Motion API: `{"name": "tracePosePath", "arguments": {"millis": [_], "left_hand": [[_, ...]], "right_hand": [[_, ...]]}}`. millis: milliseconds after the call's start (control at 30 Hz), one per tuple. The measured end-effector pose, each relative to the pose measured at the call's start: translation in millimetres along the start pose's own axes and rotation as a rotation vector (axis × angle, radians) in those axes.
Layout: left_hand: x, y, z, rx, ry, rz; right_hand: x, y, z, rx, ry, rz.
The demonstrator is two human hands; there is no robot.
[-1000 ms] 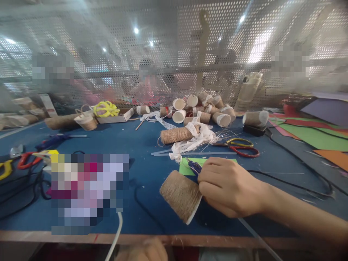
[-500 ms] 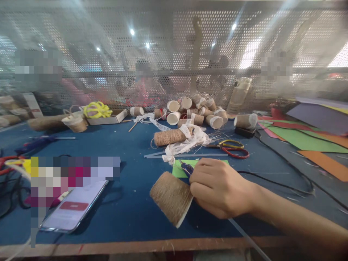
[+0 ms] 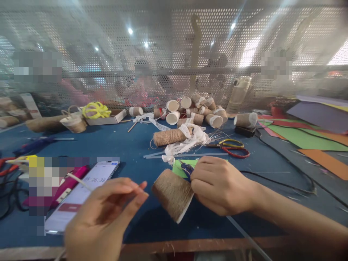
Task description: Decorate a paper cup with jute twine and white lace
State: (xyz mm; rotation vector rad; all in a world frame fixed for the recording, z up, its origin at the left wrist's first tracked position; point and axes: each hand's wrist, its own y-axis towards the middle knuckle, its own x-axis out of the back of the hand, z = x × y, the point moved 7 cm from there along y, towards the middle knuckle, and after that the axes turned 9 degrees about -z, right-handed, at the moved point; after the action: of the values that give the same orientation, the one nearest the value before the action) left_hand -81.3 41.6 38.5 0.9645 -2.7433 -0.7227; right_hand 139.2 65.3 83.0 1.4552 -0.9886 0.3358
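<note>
A paper cup wrapped in brown twine [image 3: 172,195] tilts above the blue table, its white rim turned toward the lower right. My right hand [image 3: 220,185] is closed on the rim side of this cup. Just behind those knuckles shows the dark blue front and metal tip of a glue gun [image 3: 187,167]; whether the same hand also grips it is hidden. A translucent glue stick [image 3: 244,232] runs out below the wrist. My left hand [image 3: 106,214] is left of the cup and apart from it, thumb and fingertips slightly parted with nothing visible between them.
A phone [image 3: 65,217] and magenta power strip [image 3: 72,185] lie at left. Beyond the cup are green paper [image 3: 178,170], a twine roll [image 3: 168,137], scissors [image 3: 235,148] and several piled cups [image 3: 172,117]. Coloured sheets [image 3: 299,136] and a black cable [image 3: 288,163] lie right.
My left hand has come into view from the lower left, in front of the phone. The cup in my right hand has shifted slightly up and right.
</note>
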Motion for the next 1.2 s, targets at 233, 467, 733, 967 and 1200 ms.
{"name": "tracePosePath", "arguments": {"millis": [233, 467, 733, 967, 1200], "left_hand": [[-30.5, -1.1, -2.1, 0.150, -0.178, 0.095], [-34.0, -3.9, 7.2, 0.127, -0.050, 0.199], [-32.9, -5.9, 4.7, -0.003, 0.111, 0.218], [-42.8, -5.5, -4.4, -0.142, 0.200, 0.322], [-41.1, -11.6, 2.3, -0.152, 0.230, 0.352]], "right_hand": [[6.0, -0.2, -4.9, -0.041, -0.042, -0.054], [5.7, -0.1, -8.9, -0.082, -0.118, -0.079], [4.4, -0.6, -9.5, -0.104, -0.124, -0.096], [3.0, -2.1, -10.9, -0.132, -0.136, -0.112], [1.2, -3.0, -11.6, -0.155, -0.144, -0.119]]}}
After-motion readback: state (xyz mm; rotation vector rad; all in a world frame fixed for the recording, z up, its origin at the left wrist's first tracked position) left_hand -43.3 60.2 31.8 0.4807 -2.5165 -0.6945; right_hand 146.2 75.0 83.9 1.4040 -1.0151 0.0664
